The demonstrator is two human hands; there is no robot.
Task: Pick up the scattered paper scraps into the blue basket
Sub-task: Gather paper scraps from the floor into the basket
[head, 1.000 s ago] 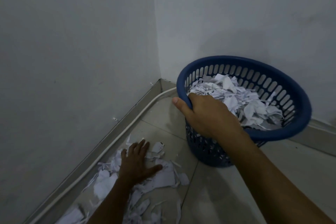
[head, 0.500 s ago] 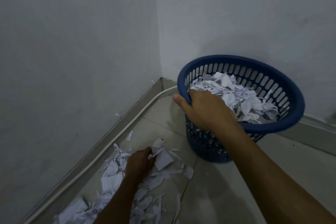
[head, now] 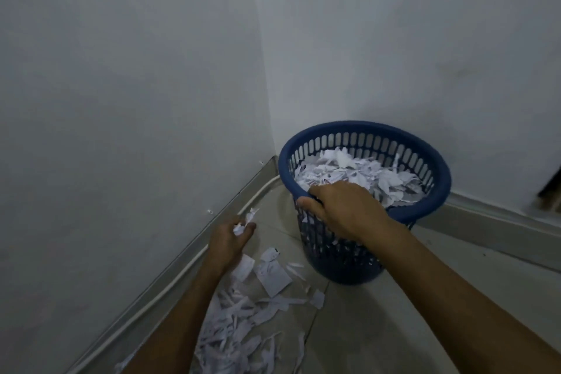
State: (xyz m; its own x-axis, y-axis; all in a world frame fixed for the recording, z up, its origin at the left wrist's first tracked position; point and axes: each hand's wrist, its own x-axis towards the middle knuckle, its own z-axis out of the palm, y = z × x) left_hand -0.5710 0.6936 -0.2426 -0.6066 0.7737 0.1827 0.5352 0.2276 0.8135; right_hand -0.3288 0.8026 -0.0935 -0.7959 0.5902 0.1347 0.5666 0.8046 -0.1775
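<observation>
A blue slotted basket (head: pixel 437 179) stands on the floor in the room's corner, filled well up with white paper scraps (head: pixel 358 173). My right hand (head: pixel 343 209) grips its near rim, thumb outside, fingers inside. My left hand (head: pixel 229 241) is raised above the floor, left of the basket, closed around a small bunch of white scraps (head: pixel 243 223) that stick out above the fingers. More scattered paper scraps (head: pixel 243 322) lie on the tiles below and in front of my left forearm.
Two pale walls meet just behind the basket. A grey skirting (head: pixel 194 249) with a white cable (head: pixel 170 282) runs along the left wall. Bare floor tiles (head: pixel 394 328) lie to the right of the scraps.
My left hand closed on scraps on the floor and lifted them up towards the basket. The right hand kept its hold on the rim.
</observation>
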